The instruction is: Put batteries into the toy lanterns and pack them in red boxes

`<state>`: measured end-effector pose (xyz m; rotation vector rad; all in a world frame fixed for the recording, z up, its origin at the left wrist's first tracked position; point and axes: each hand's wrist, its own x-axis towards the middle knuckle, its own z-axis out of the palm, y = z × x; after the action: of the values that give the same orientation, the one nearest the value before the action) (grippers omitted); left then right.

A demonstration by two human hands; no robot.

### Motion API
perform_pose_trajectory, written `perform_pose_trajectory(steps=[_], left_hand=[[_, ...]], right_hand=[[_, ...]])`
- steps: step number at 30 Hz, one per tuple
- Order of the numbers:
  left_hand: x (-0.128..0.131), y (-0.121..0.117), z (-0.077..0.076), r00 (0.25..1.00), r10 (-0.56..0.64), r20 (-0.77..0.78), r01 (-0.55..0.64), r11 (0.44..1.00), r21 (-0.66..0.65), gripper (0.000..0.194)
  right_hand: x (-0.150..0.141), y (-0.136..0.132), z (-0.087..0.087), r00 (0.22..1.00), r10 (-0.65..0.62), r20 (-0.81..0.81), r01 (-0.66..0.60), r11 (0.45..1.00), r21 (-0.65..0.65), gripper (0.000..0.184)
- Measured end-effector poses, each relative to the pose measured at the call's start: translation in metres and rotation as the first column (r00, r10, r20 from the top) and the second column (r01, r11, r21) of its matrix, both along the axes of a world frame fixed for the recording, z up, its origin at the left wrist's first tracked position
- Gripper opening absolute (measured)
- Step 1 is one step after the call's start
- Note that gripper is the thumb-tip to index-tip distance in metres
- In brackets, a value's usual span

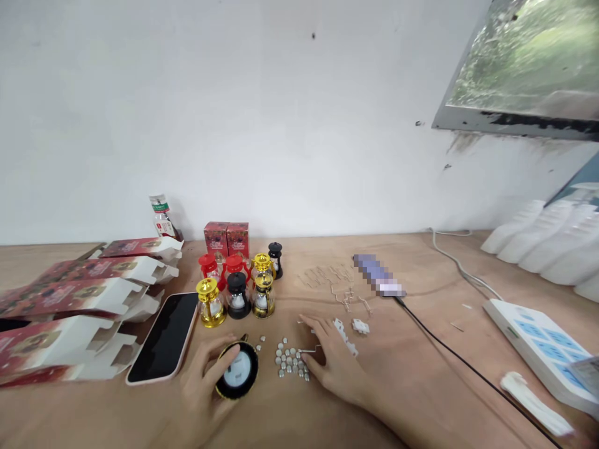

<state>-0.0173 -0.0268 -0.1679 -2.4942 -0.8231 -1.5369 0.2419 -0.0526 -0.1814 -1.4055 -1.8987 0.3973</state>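
My left hand [210, 373] is closed around a small lantern [238, 371], its round underside turned up: a white centre inside a black ring with a gold edge. My right hand [334, 358] is low over the table, thumb and forefinger apart. A thin bent wire [309, 350] lies between them, by the thumb tip. Several silver button cells [290, 360] are scattered just left of that thumb. White plastic pieces [345, 338] show beside and partly behind the right fingers, and another white piece [360, 326] lies beyond.
Small lanterns in gold [211, 304], red [209, 268] and black [238, 296] stand before two red boxes [227, 238]. A phone [166, 337] and open cartons [93, 293] are at left. Bent wires [327, 274], a cabled phone [377, 274] and a power strip [538, 349] lie right.
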Motion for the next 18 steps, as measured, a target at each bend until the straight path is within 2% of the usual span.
perform_pose_trajectory(steps=[5,9,18], left_hand=[[-0.0027,-0.0023,0.0043,0.999,0.039,-0.017,-0.039,0.999,-0.005,0.041],[-0.0070,-0.0042,0.0010,0.999,-0.019,-0.049,0.017,0.999,-0.032,0.041],[-0.0030,-0.0049,0.0022,0.992,-0.116,-0.043,0.115,0.993,-0.025,0.039]], right_hand=[[-0.0015,0.0011,-0.0022,0.998,-0.065,0.015,0.065,0.998,-0.002,0.049],[-0.0007,-0.0001,0.0003,0.993,-0.118,0.001,0.118,0.992,0.056,0.045],[-0.0024,-0.0041,0.0027,0.997,-0.042,0.070,0.027,0.978,0.207,0.040]])
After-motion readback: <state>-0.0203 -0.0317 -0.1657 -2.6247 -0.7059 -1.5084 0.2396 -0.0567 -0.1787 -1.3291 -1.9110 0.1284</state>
